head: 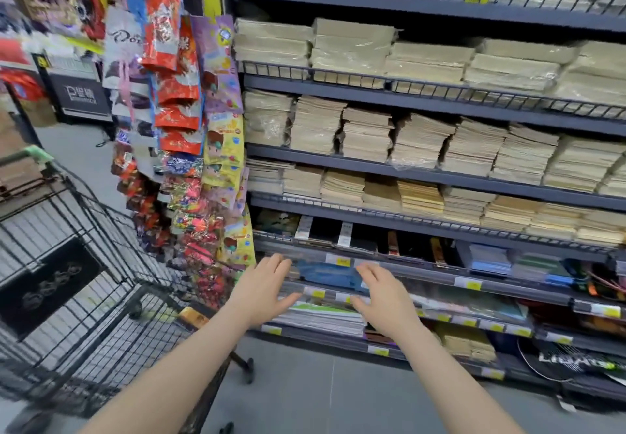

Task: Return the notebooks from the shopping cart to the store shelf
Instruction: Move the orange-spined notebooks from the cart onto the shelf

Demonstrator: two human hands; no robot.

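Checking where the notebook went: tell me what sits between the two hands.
Head view: a blue notebook on the shelf lies between the left hand and right hand; both hands open.

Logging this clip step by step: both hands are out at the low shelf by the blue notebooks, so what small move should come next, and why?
Probably draw both hands back and turn left to the cart. The left hand and right hand are open and hold nothing, spread either side of the blue notebooks lying on the shelf. Whether any notebooks remain in the cart cannot be told from here.
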